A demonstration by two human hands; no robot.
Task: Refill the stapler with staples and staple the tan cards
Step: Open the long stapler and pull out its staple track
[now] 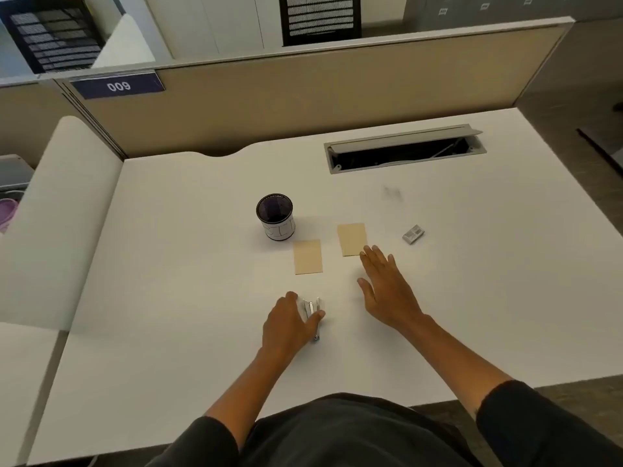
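Head view is all I have, looking down on a white desk (168,298). My left hand (286,326) is closed around the stapler (313,313) near the desk's front edge, thumb over its top and fingers wrapped round the far side; the silver body looks partly opened, though the hand hides too much for me to say how far. My right hand (384,291) is flat and spread wide, holding nothing, its fingertips (369,254) at the near corner of the right tan card (351,239); whether they touch it I cannot tell. The left tan card (307,257) lies apart from it, just in front of the black mesh pen cup (276,216). The staple strip (413,234) (small, silvery, a little blurred) sits further right, well clear of both cards.

I judge the refill has not begun, since the staples lie untouched. To do this step well I would keep the stapler pinned to the desk with the left hand, swing its top fully back so the channel is exposed, and send the right hand past the card to the staples. I would pinch that strip by its long sides, gently, since such strips tend to snap, and lay it into the channel legs down before closing the top.
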